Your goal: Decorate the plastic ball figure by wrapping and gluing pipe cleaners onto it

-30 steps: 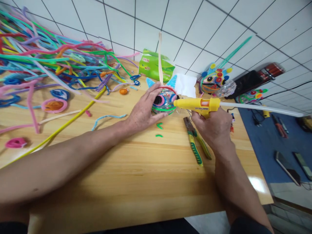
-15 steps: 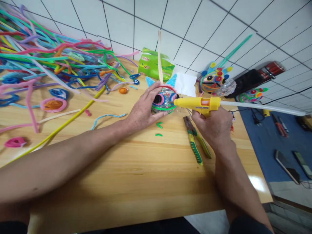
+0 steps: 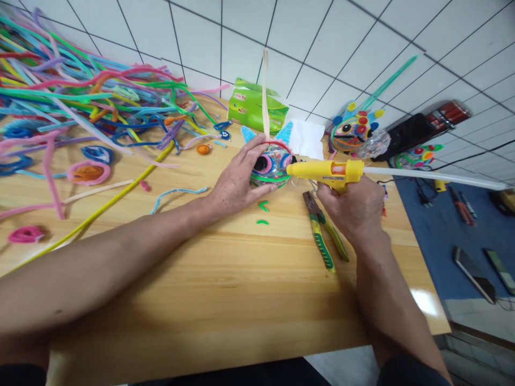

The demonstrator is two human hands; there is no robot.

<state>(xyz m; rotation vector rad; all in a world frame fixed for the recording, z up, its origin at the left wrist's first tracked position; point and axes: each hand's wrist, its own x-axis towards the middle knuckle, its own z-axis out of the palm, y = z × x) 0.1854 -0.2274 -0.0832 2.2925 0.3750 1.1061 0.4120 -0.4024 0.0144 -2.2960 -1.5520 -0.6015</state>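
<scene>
My left hand (image 3: 240, 174) is wrapped round a clear plastic craft figure (image 3: 276, 170) with blue pipe-cleaner ears, pink-ringed eyes and a green strip low on its front. A pale strip (image 3: 265, 96) rises behind its head. In my right hand (image 3: 356, 206) is a yellow glue gun (image 3: 325, 170), with a long white glue stick (image 3: 434, 177) sticking out of its back. The gun's dark nozzle is at the figure's right-hand eye; whether they touch I cannot tell. Two short green pieces (image 3: 263, 206) lie in front of the figure. Pliers (image 3: 319, 233) with green-yellow handles rest below my right hand.
A heap of coloured pipe cleaners (image 3: 80, 102) covers the back left. Behind the figure are a green packet (image 3: 255, 107) and white paper (image 3: 306, 139). Another decorated figure (image 3: 356, 128) and a dark red flask (image 3: 446, 115) are at the back right. Phones (image 3: 475, 273) lie beyond the table's right edge.
</scene>
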